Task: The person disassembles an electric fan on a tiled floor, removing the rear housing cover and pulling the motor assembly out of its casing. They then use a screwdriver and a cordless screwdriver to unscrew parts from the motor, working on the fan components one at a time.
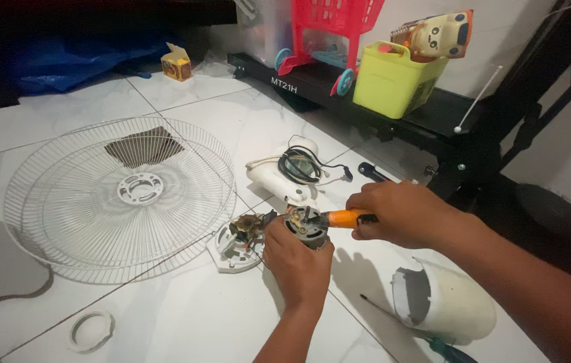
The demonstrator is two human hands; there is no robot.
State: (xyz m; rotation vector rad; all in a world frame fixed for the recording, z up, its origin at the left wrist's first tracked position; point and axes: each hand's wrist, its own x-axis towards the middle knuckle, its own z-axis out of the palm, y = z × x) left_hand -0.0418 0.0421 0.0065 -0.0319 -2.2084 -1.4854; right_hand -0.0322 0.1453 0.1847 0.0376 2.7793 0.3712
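My left hand (297,259) grips a round fan motor (305,226) just above the white tiled floor. My right hand (399,214) holds an orange-handled screwdriver (342,218) whose tip points left into the top of the motor. Touching the motor on its left lies a white mounting plate with a small gear assembly (239,236). Just behind the motor lies a white fan neck housing (278,176) with a coil of black and white cable (302,165) on it.
A white wire fan guard (120,191) lies to the left. A white plastic ring (90,331) sits near the front left. A white motor cover (443,302) and a second screwdriver (443,346) lie at the right. A black frame (379,111) behind carries a green basket (393,77) and a red toy cart (329,33).
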